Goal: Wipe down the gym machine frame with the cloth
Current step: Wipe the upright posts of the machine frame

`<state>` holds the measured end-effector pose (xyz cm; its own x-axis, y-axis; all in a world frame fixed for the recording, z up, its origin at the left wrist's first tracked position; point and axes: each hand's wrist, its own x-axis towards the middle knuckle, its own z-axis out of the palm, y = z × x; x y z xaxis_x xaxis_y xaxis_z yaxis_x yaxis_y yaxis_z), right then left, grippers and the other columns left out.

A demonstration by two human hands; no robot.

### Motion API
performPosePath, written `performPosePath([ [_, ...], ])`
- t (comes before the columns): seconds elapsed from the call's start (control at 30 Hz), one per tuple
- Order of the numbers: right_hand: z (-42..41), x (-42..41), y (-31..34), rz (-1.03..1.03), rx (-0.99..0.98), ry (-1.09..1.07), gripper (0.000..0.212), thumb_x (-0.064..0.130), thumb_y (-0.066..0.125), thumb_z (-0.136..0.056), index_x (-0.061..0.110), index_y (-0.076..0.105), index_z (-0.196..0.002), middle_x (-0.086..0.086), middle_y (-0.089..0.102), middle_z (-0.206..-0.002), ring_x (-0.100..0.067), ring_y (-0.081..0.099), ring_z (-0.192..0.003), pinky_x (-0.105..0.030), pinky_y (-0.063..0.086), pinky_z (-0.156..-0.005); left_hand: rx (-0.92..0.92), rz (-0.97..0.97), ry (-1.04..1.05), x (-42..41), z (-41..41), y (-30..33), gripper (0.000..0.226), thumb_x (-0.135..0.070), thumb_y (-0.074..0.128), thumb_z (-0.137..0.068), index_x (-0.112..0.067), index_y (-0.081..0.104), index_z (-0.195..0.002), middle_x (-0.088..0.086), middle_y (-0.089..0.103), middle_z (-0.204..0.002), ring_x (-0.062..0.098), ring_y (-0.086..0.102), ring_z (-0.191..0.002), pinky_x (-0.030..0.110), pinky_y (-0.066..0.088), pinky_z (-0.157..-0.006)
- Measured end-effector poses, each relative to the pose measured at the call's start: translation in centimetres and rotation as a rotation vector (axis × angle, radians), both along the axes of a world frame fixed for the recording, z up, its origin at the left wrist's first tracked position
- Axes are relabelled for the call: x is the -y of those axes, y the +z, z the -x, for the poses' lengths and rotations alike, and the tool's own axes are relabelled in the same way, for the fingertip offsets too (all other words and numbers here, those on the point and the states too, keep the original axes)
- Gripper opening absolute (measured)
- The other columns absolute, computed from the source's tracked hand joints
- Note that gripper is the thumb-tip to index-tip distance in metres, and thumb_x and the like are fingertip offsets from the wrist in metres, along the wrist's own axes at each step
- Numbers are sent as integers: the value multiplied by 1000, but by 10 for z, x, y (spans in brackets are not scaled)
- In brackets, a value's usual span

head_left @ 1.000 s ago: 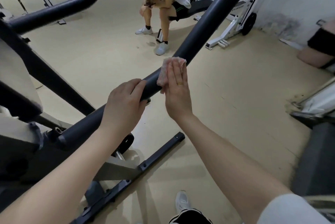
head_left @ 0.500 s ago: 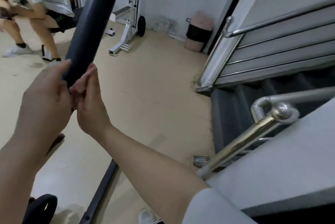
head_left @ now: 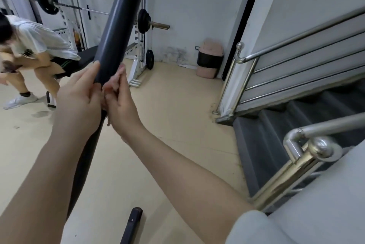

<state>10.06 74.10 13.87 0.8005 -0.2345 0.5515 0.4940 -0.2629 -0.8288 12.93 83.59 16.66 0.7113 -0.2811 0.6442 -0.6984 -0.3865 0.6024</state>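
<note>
Head-worn view, forward-down, close

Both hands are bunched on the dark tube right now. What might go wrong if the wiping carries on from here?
1. The cloth is mostly hidden under the right hand, so it may bunch and miss parts of the tube.
2. The left hand grips right beside it; a downward stroke could bump those fingers.
3. The stairs drop away close on the right; a sidestep is risky.

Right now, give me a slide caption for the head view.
Both hands on the dark frame tube: left hand grips it, right hand holds the cloth against it.
</note>
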Motion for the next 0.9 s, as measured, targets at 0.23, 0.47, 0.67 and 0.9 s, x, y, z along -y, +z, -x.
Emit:
performPosePath([
  [0.23,-19,13,11,-80,-2,16,54,12,35,-102,38,13,-144,23,50,-127,3,53,-101,-15,45,-85,109,-72,146,20,-10,0,42,-5,52,-93,-7,50,-135,19,42,-143,44,43,-124,45,28,-104],
  [0.47,-46,33,55,-169,24,-1,56,4,34,-102,19,11,-151,-14,32,-147,-13,52,-109,-14,44,-96,144,-132,193,19,-7,3,46,-4,53,-91,-12,51,-136,16,43,-143,49,46,-113,48,33,-99],
  [0.67,-37,17,25,-62,58,-52,56,12,34,-103,20,8,-152,11,12,-157,3,11,-143,-22,16,-117,97,-147,158,17,-8,9,52,-2,50,-91,-19,45,-140,10,38,-148,43,40,-120,45,29,-102],
  [0.9,-59,40,68,-132,71,-87,53,7,32,-103,20,13,-151,11,20,-154,11,29,-132,-16,25,-112,186,-200,51,27,-26,28,56,-14,43,-86,-15,41,-142,10,33,-151,39,33,-130,47,25,-108],
])
